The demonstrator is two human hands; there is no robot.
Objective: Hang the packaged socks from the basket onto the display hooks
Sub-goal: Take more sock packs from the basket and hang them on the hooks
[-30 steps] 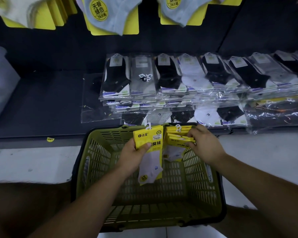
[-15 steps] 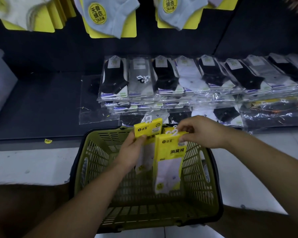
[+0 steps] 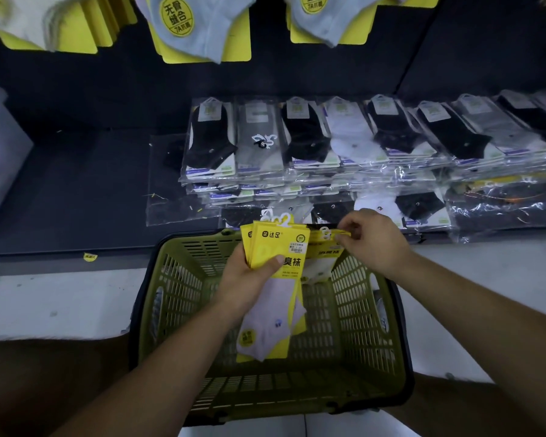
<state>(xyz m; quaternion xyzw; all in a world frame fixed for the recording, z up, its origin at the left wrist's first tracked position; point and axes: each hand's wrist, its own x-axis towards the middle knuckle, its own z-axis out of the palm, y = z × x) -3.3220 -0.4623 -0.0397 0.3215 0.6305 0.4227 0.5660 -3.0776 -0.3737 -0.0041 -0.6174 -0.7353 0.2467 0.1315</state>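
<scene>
Sock packs [image 3: 278, 247] are out of the basket [image 3: 177, 288] and in hand. We count at least two, fanned, with their yellow cards upright above the basket's far end. Left hand [image 3: 249, 285] is clamped on this fan, thumb across the front card, fingers hidden behind. Right hand [image 3: 375, 244] pinches the top edge of one more pack [image 3: 323, 253], which is tilted at the basket's far rim, just beside the fan. White hangers [image 3: 279, 218] stand clear at the top of the fan. Display hooks are not in view; we note only hung socks [image 3: 199, 26] at the upper edge, well above both hands. Bagged socks [image 3: 297, 140] are stacked on the dark shelf [image 3: 60, 184] behind the basket.

Risks, in our judgement:
- The fan is held by one thumb on smooth card. Adding a pack or raising the arm could let one slide out and drop.
- The hangers overlap. Unless squared up, they may snag one another or miss the hook.
- The right pinch is at an edge only, with the sock's weight below it, so a quick lift could twist the pack loose.
- A pack dropped while reaching up could land among the shelf stock and get mixed in.
</scene>
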